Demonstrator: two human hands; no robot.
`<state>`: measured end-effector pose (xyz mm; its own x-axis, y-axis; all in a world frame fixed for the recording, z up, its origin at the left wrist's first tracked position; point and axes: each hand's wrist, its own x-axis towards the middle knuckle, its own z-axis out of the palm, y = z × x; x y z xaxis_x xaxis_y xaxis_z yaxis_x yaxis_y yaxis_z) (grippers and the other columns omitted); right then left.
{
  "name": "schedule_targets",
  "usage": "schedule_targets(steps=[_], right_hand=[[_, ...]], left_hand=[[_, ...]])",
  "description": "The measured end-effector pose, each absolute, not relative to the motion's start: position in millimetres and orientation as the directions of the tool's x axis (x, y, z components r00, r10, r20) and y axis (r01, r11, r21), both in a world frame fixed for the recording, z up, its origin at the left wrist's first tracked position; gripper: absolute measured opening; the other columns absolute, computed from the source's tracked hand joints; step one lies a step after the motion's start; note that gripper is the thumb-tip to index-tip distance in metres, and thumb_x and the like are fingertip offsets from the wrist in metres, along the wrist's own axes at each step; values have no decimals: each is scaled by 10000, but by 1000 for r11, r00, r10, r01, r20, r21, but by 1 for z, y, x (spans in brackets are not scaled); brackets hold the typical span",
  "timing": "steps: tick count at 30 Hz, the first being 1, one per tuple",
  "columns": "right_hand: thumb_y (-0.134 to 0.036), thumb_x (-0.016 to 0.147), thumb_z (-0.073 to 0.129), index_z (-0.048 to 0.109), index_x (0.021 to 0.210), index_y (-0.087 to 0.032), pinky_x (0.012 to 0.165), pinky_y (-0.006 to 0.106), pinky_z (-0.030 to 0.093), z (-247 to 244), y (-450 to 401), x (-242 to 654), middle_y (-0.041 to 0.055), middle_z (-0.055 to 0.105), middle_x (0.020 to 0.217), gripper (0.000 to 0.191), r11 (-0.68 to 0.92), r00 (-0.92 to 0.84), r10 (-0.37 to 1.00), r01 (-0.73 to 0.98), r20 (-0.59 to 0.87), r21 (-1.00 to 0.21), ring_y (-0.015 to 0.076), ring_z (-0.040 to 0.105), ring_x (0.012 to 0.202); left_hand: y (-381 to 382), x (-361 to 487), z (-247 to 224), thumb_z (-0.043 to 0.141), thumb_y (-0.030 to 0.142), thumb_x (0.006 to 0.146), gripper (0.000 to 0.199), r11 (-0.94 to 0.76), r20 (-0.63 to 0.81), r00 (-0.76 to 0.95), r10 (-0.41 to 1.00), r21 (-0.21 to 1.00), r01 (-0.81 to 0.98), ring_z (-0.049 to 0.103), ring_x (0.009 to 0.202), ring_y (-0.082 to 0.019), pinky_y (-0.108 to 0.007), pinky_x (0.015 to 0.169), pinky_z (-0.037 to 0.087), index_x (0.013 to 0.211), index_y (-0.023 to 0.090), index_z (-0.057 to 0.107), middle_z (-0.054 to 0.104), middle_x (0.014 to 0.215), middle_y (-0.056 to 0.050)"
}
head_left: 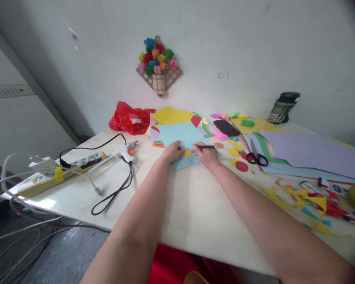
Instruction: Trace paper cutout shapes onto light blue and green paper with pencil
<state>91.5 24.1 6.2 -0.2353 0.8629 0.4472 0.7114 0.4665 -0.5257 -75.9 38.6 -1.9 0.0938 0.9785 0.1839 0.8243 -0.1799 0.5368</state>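
Observation:
A light blue sheet of paper (180, 136) lies on the table with a small yellow paper circle (186, 153) on its lower part. My left hand (173, 151) rests on the sheet, fingers curled, its fingertips pressing the circle's left edge. Just right of the circle, my right hand (207, 156) is closed around a black pen (207, 147). The pen's back end points right, and its tip is hard to make out beside the circle. Close to my right hand lie an orange paper flower (219, 145) and some yellow and red paper circles (241, 166).
Black-handled scissors (256, 157), a phone (226, 127) and coloured sheets (313, 152) lie on the right, with paper scraps (298, 199) nearer me. A glue gun (127, 152) and power strip (62, 173) with cords lie left. A red plastic bag (130, 118) and bottle (284, 107) stand behind.

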Motion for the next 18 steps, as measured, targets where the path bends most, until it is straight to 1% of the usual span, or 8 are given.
schedule_targets(steps=[4,8,13,18], right_hand=[[-428,789,310,534,944,-270,666,221,387,7,23,90,-29,649,775,315,471,-267,871,691,412,-548,121,572,762],[-421,792,307,531,956,-279,679,225,388,8,22,90,-34,649,774,311,482,-289,869,677,401,-556,123,568,787],[-413,793,307,539,951,-302,706,228,378,10,22,90,-44,651,779,301,498,-327,862,692,387,-523,123,558,819],[-432,785,311,549,935,-322,699,231,370,11,20,89,-51,646,815,303,477,-339,873,749,352,-460,134,544,862]], left_hand=[[38,-76,-1,509,322,705,148,-183,178,102,979,530,828,435,1047,-191,-258,824,327,663,182,535,333,1285,-70],[38,-76,-1,507,320,710,144,-180,174,103,979,522,834,447,1034,-181,-251,812,335,673,183,538,330,1289,-60],[37,-75,0,512,322,704,143,-185,179,107,978,510,840,445,1036,-189,-251,809,340,671,186,543,332,1287,-64],[37,-76,1,511,326,698,145,-192,187,111,976,502,843,441,1043,-200,-250,811,343,678,189,552,328,1290,-58]])
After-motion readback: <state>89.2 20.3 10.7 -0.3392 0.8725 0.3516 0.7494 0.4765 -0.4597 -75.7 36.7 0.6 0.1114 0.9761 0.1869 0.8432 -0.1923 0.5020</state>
